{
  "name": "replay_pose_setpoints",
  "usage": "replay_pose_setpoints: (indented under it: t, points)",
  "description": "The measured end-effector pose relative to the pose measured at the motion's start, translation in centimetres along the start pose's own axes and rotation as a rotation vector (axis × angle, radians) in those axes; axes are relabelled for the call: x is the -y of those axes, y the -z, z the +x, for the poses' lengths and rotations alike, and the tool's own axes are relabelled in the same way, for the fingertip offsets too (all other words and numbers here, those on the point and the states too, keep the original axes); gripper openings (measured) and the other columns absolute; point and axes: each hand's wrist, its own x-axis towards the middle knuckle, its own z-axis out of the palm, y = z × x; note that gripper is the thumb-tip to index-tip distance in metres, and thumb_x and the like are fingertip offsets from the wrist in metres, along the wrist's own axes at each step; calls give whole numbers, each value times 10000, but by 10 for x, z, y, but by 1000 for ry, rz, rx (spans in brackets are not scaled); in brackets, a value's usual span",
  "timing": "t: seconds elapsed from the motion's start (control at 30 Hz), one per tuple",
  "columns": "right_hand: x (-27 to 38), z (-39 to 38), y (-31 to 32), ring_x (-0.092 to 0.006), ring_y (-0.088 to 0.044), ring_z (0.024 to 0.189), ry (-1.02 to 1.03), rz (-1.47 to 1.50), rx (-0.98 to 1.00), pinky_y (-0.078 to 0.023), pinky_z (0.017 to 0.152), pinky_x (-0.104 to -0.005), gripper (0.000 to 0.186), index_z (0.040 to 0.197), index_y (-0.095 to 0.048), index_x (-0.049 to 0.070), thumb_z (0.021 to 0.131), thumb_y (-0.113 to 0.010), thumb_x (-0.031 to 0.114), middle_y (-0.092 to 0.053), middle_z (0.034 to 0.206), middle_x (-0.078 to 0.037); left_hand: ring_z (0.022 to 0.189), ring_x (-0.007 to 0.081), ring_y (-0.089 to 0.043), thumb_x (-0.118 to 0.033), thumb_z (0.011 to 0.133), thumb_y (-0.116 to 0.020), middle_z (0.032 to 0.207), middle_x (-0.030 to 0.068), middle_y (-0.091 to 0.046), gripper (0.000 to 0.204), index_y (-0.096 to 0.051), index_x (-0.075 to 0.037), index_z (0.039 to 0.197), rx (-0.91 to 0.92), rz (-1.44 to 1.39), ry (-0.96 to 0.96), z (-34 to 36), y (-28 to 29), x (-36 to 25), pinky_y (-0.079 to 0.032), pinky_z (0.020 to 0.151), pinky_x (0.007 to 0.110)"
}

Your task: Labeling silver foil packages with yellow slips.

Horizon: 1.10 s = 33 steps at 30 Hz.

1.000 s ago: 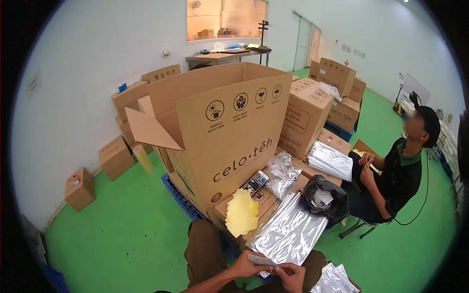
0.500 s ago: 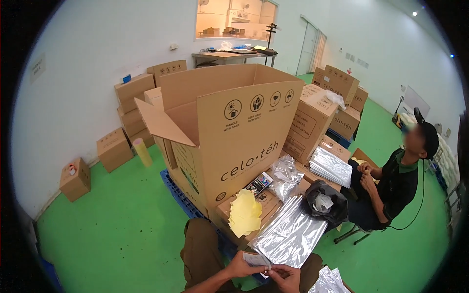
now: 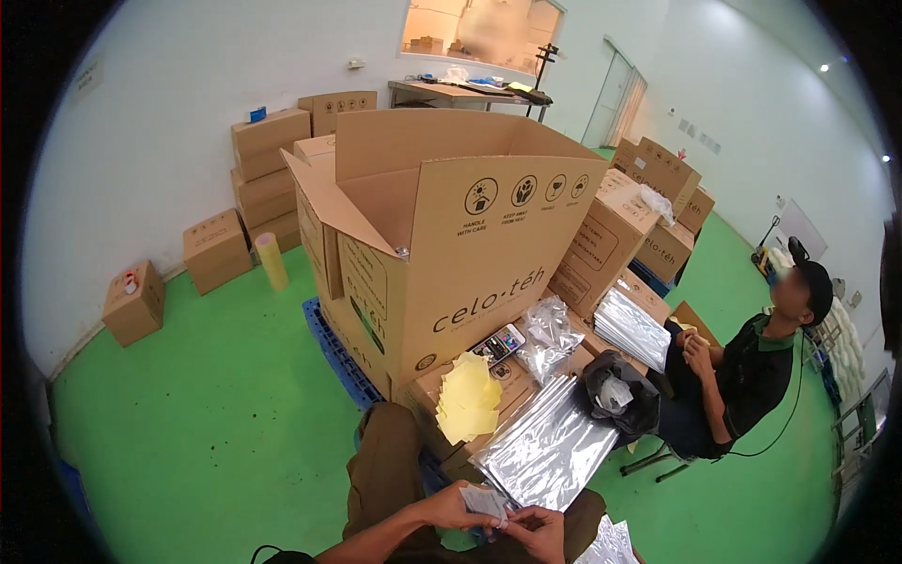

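This is a packing room — stacked cartons (image 3: 271, 143), a blue pallet (image 3: 336, 355).

The legs are covered by loose, dark olive-brown fabric trousers (image 3: 383, 461). The left hand (image 3: 451, 508), right hand (image 3: 538, 534) and left forearm (image 3: 381, 536) are bare; black material (image 3: 289, 557) borders the forearm.

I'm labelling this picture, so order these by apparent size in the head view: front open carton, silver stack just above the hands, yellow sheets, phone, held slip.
Largest to smallest:
1. Front open carton
2. Silver stack
3. Yellow sheets
Phone and held slip look alike; the slip seems nearer the camera, so unranked.
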Motion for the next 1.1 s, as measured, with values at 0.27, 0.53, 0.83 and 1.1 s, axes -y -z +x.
replay_pose_setpoints:
  t: [0.27, 0.53, 0.83, 1.1]
  points:
    - [-15, -9, 3, -99, -587, 685, 61, 171, -46, -487, 618, -255, 115, 802, -626, 1, 804, -734, 40, -643, 734, -57, 865, 96, -627, -160, 922, -621, 1059, 46, -642, 371, -504, -48, 1256, 188, -295, 58, 2, -19, 5, -475, 540, 221]
    - [-33, -4, 4, -112, -595, 767, 106, 38, -139, -482, 718, -254, 142, 936, -657, -18, 817, -707, 42, -648, 846, -45, 910, 84, -589, -95, 813, -743, 981, 21, -657, 310, -619, -30, 1089, -330, 92, -36, 13, -28, 1, -485, 815, 255]
    - [-30, -1, 25, -68, -557, 700, 122, 154, -275, -460, 658, -235, 203, 781, -628, 11, 791, -767, 158, -606, 715, -6, 865, 107, -601, -79, 753, -788, 940, 50, -646, 391, -589, 14, 1076, -335, 247, 93, 32, -23, 0, -495, 770, 255]
    - [-60, 18, 66, -88, -491, 599, 27, 175, -872, -409, 564, -253, 333, 764, -615, -2, 741, -802, 272, -545, 653, -6, 989, 164, -596, -142, 969, -514, 1063, 114, -632, 272, -575, 41, 1160, -334, -14, -64, 49, 5, 18, -462, 873, 282]
